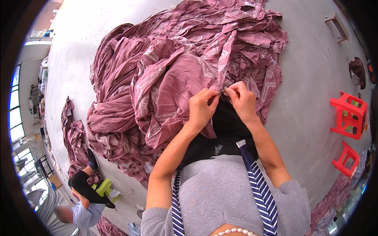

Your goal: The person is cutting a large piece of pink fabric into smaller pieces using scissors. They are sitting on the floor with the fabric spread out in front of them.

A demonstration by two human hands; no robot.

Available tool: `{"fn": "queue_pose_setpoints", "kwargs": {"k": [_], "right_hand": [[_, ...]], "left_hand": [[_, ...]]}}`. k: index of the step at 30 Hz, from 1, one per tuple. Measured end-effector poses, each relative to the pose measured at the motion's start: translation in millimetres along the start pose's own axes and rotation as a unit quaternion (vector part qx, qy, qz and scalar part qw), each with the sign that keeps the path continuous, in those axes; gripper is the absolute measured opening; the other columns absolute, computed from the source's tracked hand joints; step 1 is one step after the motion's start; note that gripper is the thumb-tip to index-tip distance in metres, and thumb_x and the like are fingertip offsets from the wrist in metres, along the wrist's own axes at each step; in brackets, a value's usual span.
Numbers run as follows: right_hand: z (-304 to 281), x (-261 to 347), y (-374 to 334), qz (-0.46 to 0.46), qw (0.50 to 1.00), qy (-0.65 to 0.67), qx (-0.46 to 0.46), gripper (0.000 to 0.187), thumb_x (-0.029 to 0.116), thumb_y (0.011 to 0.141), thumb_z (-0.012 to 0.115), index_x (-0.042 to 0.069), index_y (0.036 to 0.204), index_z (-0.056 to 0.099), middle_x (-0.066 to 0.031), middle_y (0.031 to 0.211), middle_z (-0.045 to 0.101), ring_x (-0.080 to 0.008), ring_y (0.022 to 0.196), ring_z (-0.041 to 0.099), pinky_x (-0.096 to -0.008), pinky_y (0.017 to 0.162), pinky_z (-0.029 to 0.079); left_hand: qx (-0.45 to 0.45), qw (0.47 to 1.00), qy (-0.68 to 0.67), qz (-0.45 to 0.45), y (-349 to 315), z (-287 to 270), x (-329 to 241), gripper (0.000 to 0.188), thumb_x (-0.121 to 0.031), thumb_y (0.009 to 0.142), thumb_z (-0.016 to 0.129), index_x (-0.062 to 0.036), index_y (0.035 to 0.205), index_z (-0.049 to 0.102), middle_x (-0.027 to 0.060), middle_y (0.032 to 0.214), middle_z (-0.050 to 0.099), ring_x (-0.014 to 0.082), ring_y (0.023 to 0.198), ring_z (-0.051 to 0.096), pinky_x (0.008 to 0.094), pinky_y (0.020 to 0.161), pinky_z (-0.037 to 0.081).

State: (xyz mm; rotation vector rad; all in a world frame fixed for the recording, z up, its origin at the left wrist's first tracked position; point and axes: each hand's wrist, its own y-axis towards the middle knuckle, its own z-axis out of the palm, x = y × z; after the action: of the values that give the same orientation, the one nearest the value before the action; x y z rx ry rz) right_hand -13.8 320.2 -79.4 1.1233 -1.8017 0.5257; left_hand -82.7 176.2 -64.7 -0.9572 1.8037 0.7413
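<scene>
A big heap of dusky pink cloth (169, 78) with whitish patterned bands lies in front of me, part of it drawn up to my lap. My left hand (202, 108) pinches a gathered bit of this cloth between thumb and fingertips. Close beside it, my right hand (243, 103) is closed in a pinch at the same spot. Something small and pale shows at its fingertips, too small to name. From the pinched spot, a twisted strip of the cloth (225, 55) runs up over the heap.
Red plastic stools (349, 115) stand at the right on the grey floor (303, 78). A wooden frame-like piece (338, 26) is at the upper right. At the lower left, another person (86, 192) sits near a green stool (104, 187), beside more pink cloth (75, 137).
</scene>
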Motion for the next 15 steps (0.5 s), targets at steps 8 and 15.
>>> {"fn": "queue_pose_setpoints", "kwargs": {"k": [8,15], "right_hand": [[-4,-7,-4,0.155,0.941,0.299,0.035,0.023,0.018,0.090,0.067,-0.001,0.099,0.057,0.0014,0.076,0.059,-0.0020,0.067,0.051,-0.0185,0.059,0.042],[3,6,-3,0.137,0.961,0.210,0.116,0.013,0.012,0.089,0.066,0.001,0.096,0.061,0.0056,0.069,0.054,-0.0006,0.063,0.047,-0.0164,0.057,0.037]], "left_hand": [[0.025,0.904,-0.314,-0.287,7,-11,9,0.015,-0.015,0.088,0.069,-0.0006,0.095,0.068,-0.0015,0.080,0.066,0.0028,0.070,0.057,0.0165,0.064,0.044],[0.042,0.885,-0.355,-0.298,5,-9,13,0.017,-0.018,0.087,0.069,-0.0013,0.092,0.068,-0.0003,0.080,0.066,0.0032,0.067,0.057,0.0179,0.061,0.045]]}}
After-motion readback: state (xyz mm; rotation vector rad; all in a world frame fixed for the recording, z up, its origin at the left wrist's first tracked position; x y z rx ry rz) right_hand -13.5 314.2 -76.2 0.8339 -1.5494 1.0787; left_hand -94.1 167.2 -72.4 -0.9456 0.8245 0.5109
